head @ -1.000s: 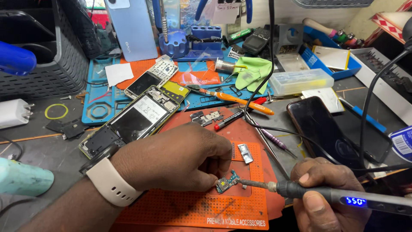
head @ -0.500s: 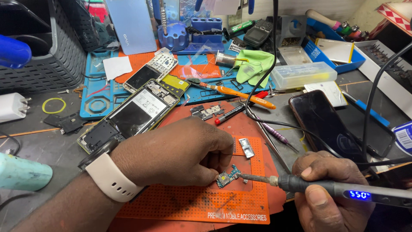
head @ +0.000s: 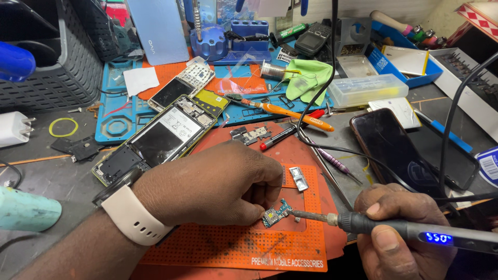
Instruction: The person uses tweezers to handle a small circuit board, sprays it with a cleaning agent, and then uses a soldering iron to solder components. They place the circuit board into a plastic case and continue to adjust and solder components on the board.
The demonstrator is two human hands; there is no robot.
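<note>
1. Where the far left of the surface (head: 46,171) is seen, a dark slatted basket (head: 57,67) is stood, with a white plug adapter (head: 13,129) and a yellow rubber ring (head: 63,127) lying near it.
2. A pale watch band (head: 132,220) is worn on the wrist of the left hand (head: 212,189), which is laid over the orange perforated mat (head: 249,243).
3. The fingers of the left hand are pressed together, and the small circuit board (head: 275,213) is pinched at its left edge between them.
4. That board is found on the orange mat, near the middle of the scene, just right of the left fingertips.
5. Farther off, an opened phone (head: 155,140) is laid on the blue work mat (head: 116,122), with an orange-handled tool (head: 295,115) to its right.
6. The tip of the soldering iron (head: 394,228) is set against the right edge of the board.
7. The iron's dark handle, fitted with a lit blue display, is gripped by the right hand (head: 399,233), its fingers curled tightly around it.
8. A dark phone (head: 384,145) is laid face up beyond that hand, and a clear plastic box (head: 368,89) farther off.
</note>
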